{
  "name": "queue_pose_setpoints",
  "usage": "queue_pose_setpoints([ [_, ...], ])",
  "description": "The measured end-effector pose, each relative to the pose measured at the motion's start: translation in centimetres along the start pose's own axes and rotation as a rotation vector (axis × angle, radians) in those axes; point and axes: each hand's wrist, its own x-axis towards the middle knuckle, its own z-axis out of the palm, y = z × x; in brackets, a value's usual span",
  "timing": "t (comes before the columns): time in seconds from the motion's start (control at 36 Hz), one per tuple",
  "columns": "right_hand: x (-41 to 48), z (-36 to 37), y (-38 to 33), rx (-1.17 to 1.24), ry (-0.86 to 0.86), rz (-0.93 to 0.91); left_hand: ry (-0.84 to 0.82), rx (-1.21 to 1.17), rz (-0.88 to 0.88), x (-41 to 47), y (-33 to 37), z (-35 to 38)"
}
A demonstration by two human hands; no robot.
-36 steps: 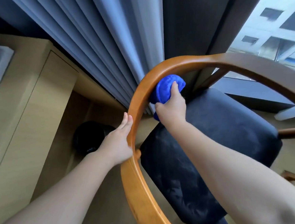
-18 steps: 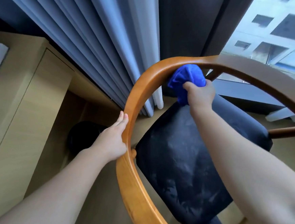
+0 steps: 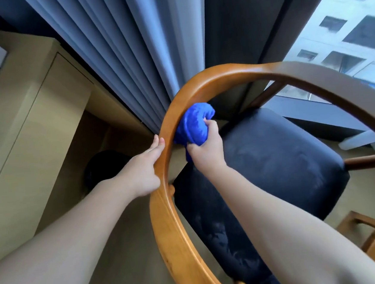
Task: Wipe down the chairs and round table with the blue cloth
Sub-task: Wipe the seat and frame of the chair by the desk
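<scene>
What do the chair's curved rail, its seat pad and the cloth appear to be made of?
Curved rail: looks like varnished wood, orange-brown with a glossy sheen and faint grain. Seat pad: dark upholstery, probably suede-like or velvety fabric, since it shows matte, brushed-looking marks. Blue cloth: soft, bunched textile, possibly microfibre, crumpled in the right hand.

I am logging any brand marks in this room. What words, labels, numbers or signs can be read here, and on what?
None: no readable text in the head view.
blue cloth: no tag or print shows.
wooden chair rail: bare wood, no mark.
dark seat cushion: no label.
cabinet: plain front.
building outside the window: no sign legible.
</scene>
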Motion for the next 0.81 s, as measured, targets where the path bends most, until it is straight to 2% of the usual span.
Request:
queue_pose_setpoints([
  [0.25, -6.7, 0.0, 3.9, -0.296, -0.374, -0.039, -0.006, 0.006, 0.067, 0.4, -0.7, 0.0],
  [0.36, -8.8, -2.0, 3.2, -0.418, -0.462, 0.017, 0.020, 0.049, 0.086, -0.2, -0.4, -0.1],
  [0.44, -10.6, -3.5, 2.0, -0.443, -0.434, 0.044, 0.018, 0.060, 0.090, -2.4, 0.1, -0.1],
  [0.56, -13.8, -5.6, -0.1, -0.410, -0.298, 0.076, 0.068, 0.023, 0.161, -6.4, 0.8, -1.0],
  [0.81, -22.4, -10.1, -6.7, -0.261, -0.036, 0.046, 0.117, 0.127, 0.650, -17.5, 5.5, -2.8],
])
